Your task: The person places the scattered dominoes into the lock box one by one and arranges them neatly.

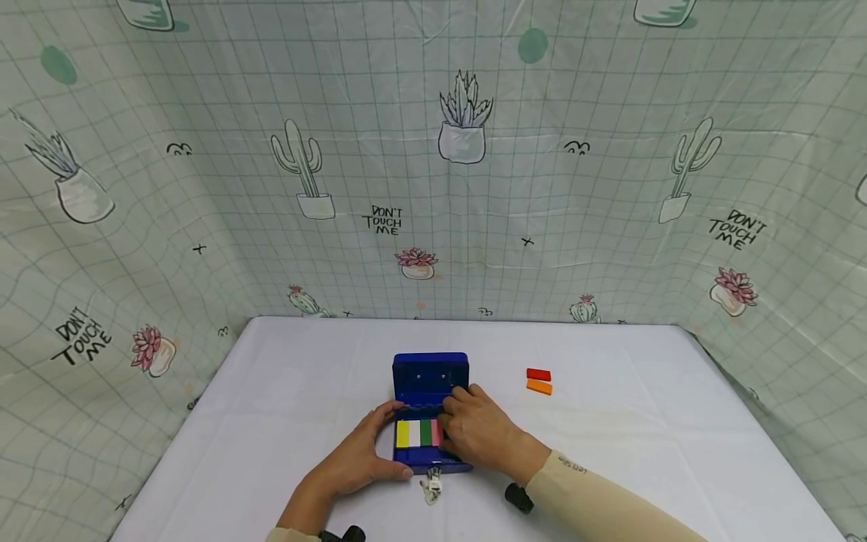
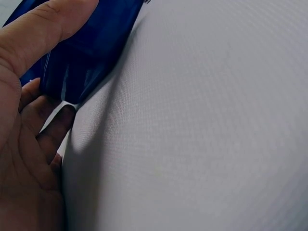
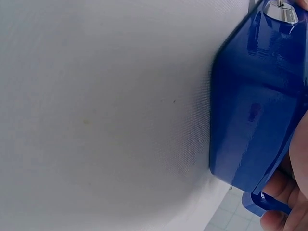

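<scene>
A small blue cash box (image 1: 427,457) stands with its lid raised at mid-table. Across it lie strips side by side: yellow (image 1: 403,434), white (image 1: 415,433), green (image 1: 425,433) and pink (image 1: 436,430). My left hand (image 1: 359,455) grips the box's left side, thumb at the front corner and fingers toward the hinge. My right hand (image 1: 477,429) reaches over the right side, its curled fingers at the pink strip and covering part of it. In the right wrist view, fingers (image 3: 279,190) bend over the box's edge. Keys (image 1: 431,488) hang from the front lock (image 3: 282,13).
To the right of the box lie a red strip (image 1: 538,374) and an orange strip (image 1: 539,387). A white cloth (image 1: 284,399) covers the table. Behind it hangs a curtain (image 1: 379,173) printed with cacti. Black wrist camera parts (image 1: 519,497) show below the right forearm.
</scene>
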`<state>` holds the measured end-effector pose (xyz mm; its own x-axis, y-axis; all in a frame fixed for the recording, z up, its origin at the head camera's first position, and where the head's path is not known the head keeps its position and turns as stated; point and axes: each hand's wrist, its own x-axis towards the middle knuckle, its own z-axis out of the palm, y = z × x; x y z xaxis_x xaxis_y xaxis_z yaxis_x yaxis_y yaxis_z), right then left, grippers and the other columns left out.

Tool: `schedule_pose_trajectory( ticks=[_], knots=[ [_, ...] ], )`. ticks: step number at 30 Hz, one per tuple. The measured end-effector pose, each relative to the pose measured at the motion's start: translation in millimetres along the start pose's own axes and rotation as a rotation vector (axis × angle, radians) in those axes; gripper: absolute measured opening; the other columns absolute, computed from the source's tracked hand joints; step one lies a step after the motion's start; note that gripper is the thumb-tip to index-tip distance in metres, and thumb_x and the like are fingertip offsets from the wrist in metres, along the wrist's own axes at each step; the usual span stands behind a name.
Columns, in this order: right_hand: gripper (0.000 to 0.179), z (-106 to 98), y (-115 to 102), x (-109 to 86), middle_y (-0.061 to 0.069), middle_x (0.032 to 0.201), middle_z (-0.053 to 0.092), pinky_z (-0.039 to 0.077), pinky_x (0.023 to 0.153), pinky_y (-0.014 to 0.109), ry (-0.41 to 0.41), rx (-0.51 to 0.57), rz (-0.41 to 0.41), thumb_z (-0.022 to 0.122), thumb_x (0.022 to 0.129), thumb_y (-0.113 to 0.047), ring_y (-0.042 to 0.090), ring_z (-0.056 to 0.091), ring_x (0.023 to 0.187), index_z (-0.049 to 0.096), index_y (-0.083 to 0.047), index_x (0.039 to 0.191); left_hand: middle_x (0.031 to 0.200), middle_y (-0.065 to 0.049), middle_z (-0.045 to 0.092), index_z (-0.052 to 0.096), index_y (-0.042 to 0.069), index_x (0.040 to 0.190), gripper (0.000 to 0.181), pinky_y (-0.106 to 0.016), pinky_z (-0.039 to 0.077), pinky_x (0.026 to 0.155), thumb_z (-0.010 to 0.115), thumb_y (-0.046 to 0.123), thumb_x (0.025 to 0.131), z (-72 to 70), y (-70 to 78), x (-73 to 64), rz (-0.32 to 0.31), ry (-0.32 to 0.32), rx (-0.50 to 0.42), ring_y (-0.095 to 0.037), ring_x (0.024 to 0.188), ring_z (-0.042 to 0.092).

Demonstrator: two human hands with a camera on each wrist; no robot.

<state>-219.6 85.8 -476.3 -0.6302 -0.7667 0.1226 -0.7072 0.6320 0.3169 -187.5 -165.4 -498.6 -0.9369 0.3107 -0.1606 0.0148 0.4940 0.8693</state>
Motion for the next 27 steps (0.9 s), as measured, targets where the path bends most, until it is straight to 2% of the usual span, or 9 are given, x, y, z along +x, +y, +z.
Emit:
schedule_pose_trajectory(
  ticks=[15, 24, 27],
  knots=[
    [0.044, 2, 4, -1.5, -0.004, 0.097, 0.068, 0.039, 0.076, 0.029, 0.027, 0.010, -0.003, 0.072, 0.095, -0.057, 0.018, 0.052, 0.092, 0.078, -0.019, 0.116, 0.168, -0.016, 0.038, 0.039, 0.025, 0.160, 0.108, -0.075, 0.018, 0.122, 0.099, 0.034, 0.071, 1.9, 2.8, 0.0, -0.012, 0.003, 0.008, -0.045, 0.158, 0.028],
    [0.045, 1, 14, -14.4, -0.004, 0.099, 0.064, 0.043, 0.080, 0.032, 0.197, 0.091, 0.037, 0.073, 0.094, -0.059, 0.018, 0.052, 0.092, 0.069, -0.018, 0.112, 0.167, -0.015, 0.040, 0.040, 0.025, 0.159, 0.106, -0.076, 0.017, 0.122, 0.099, 0.034, 0.071, 5.6, 4.6, -2.2, -0.012, 0.010, -0.003, -0.044, 0.157, 0.029],
    [0.044, 1, 19, -20.5, -0.004, 0.096, 0.061, 0.042, 0.080, 0.032, 0.224, 0.103, 0.060, 0.073, 0.094, -0.058, 0.018, 0.051, 0.091, 0.067, -0.018, 0.111, 0.168, -0.015, 0.039, 0.040, 0.026, 0.159, 0.107, -0.076, 0.018, 0.122, 0.099, 0.036, 0.070, 7.2, 4.5, -2.7, -0.025, 0.015, 0.004, -0.044, 0.157, 0.029]
  ],
)
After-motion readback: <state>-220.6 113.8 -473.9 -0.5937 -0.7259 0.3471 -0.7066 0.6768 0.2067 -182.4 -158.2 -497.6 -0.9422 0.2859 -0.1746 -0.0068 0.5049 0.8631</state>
